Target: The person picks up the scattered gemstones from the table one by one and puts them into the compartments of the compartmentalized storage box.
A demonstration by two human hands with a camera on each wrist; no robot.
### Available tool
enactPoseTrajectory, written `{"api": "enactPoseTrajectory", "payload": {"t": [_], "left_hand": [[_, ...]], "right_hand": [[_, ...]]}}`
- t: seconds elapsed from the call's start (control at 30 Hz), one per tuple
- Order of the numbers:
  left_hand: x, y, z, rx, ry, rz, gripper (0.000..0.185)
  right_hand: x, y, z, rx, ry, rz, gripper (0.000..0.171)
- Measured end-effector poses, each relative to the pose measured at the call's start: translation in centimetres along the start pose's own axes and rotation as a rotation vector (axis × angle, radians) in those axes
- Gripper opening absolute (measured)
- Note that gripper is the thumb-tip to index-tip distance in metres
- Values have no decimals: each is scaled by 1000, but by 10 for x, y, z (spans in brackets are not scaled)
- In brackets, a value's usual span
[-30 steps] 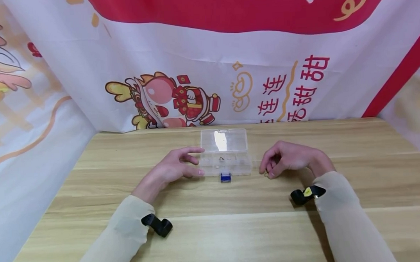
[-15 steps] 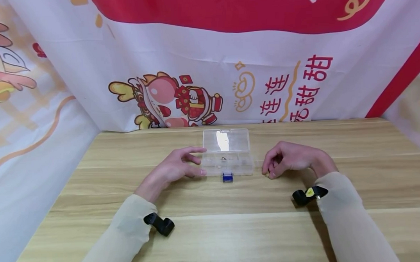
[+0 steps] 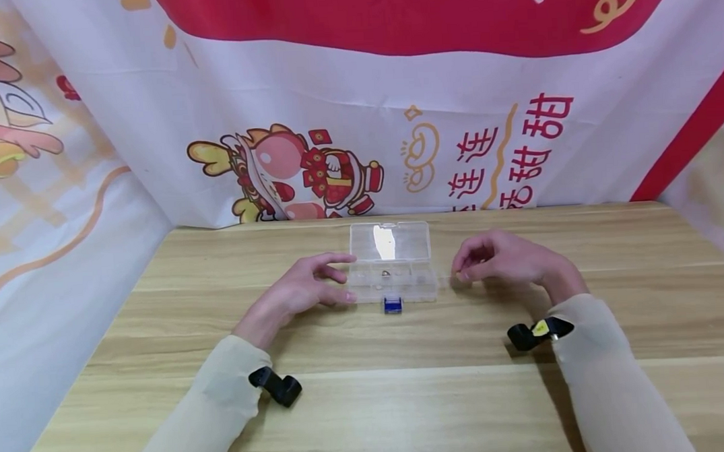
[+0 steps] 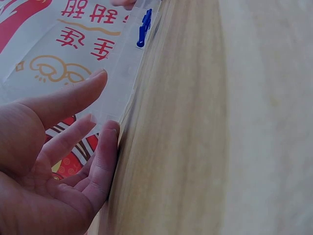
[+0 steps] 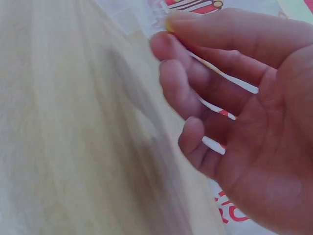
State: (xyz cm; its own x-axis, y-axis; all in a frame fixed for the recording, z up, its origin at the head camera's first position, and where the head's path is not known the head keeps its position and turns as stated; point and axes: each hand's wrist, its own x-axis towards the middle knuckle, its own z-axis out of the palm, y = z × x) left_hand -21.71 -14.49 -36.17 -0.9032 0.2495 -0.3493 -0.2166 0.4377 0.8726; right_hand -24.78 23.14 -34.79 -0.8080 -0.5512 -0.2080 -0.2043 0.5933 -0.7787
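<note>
A clear plastic compartment box [image 3: 424, 294] lies on the table with its lid [image 3: 408, 241] raised at the back. A blue latch [image 3: 392, 305] sits at its front edge. Inside one compartment is a small shiny metal piece [image 3: 385, 273]. My left hand [image 3: 306, 282] spans the box's left side, thumb at the front corner and index finger near the hinge, fingers loosely extended. Just right of the box, my right hand [image 3: 506, 260] pinches a tiny yellowish piece [image 5: 170, 24] between thumb and index fingertip; its kind is too small to tell.
The wooden table [image 3: 376, 401] ends at a white and red printed cloth [image 3: 307, 73] behind the box. A black wrist camera [image 3: 278, 388] is on the left sleeve, and another black camera [image 3: 524, 337] on the right.
My right hand has risen and moved slightly away from me, lifting the tiny yellowish piece from the table. My left hand stays at the box.
</note>
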Motion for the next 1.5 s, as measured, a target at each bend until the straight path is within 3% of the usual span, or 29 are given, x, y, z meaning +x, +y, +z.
{"api": "enactPoseTrajectory", "payload": {"t": [0.23,0.6,1.03,1.5], "left_hand": [[0,0,1,-8,-1,3,71],[1,0,0,5,4,-12,71],[-1,-2,-1,-4,-4,-3,73],[0,-1,-1,-4,-9,6,71]], "right_hand": [[0,-14,0,55,204,-29,21],[8,-38,8,63,399,-121,18],[20,-62,26,76,541,-167,17],[30,-77,44,86,545,-189,13]]}}
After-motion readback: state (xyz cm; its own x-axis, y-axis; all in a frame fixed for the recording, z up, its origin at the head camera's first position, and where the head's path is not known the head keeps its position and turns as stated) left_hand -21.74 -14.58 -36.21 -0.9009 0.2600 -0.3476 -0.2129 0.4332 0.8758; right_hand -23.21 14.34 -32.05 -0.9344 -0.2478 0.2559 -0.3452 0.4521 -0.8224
